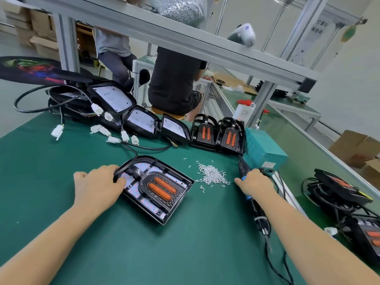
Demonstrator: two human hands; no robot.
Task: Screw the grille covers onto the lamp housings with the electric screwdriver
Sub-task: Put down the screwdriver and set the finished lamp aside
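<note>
Left hand (98, 185): fingers curled over the left edge of the black lamp housing (156, 190) with its orange-lensed grille cover (162, 187) — fingertips partly hidden behind the cable.
Right hand (256, 183): wrapped round the black electric screwdriver with blue collar (257, 210); the bit points toward the near table edge, its tip blurred.
Loose silver screws (211, 174): small heap between housing and right hand.
Green table (144, 249): open mat near the forearms — right edge crowded by finished lamps (339, 188), cut off by the frame.
</note>
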